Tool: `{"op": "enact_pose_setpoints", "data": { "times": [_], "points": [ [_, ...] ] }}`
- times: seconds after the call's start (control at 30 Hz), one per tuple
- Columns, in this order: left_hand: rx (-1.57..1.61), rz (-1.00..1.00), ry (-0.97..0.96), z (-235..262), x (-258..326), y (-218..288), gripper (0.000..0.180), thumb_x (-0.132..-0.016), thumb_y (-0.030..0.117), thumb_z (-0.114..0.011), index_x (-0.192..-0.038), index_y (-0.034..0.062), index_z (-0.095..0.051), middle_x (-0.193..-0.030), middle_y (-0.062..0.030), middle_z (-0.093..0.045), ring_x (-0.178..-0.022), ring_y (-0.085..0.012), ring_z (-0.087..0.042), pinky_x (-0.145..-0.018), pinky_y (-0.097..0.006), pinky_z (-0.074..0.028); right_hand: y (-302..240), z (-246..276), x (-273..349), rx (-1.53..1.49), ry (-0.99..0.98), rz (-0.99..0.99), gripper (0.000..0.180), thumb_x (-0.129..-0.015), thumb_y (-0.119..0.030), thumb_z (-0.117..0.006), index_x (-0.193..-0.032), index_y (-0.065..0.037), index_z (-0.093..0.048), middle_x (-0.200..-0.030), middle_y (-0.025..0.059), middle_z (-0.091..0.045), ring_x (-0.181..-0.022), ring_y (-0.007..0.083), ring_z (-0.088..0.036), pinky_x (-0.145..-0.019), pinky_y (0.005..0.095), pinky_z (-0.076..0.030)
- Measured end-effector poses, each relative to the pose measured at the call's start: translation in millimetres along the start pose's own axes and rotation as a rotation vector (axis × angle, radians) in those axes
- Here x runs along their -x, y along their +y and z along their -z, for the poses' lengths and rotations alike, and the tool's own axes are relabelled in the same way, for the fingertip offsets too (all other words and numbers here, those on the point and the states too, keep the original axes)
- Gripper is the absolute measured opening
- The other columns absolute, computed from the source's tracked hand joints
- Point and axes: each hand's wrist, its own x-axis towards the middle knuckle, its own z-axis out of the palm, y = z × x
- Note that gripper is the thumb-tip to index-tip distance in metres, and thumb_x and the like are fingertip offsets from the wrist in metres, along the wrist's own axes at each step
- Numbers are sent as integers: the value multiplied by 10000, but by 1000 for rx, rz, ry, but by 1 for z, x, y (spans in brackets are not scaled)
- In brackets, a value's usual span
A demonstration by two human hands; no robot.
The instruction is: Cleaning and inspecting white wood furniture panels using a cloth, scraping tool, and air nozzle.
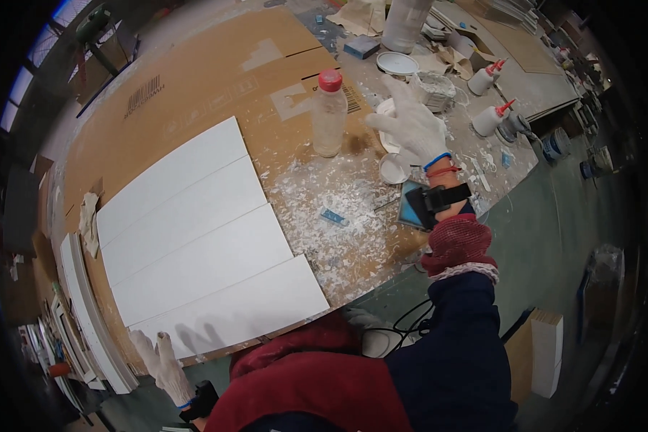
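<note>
Though beside right hand — dish part-hidden.

A hand could pass low over the boards and across the flat cardboard beyond. The upright bottle stands between the boards and the right hand. Around that hand room is tight: the cup just nearer, the tub just beyond, red-tipped bottles to the right. A low blue piece among shavings barely obstructs.
</note>
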Motion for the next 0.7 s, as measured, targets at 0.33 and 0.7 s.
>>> {"op": "enact_pose_setpoints", "data": {
  "times": [0.33, 0.7],
  "points": [
    [-120, -25, -77, -18, -3, 0, 705, -921, 234, -585, -1485, -43, -264, -1539, -231, -277, -1390, -339, -339, -1125, -416, -302, 148, 22, 0, 254, 40, -103, 382, -851, -261, -564, -1223, -175, -566, -1014, 158, -673, -961, 364, -633, -833, 473, -502],
    [-232, -122, -245, -37, -5, 18, 672, -914, 191, -599, -1468, -45, -300, -1548, -217, -269, -1414, -321, -312, -1127, -417, -318, 148, -44, -20, 325, -83, -31, 329, -863, -223, -522, -1159, -178, -659, -1035, 137, -683, -952, 367, -645, -847, 440, -508]
  ]
}}
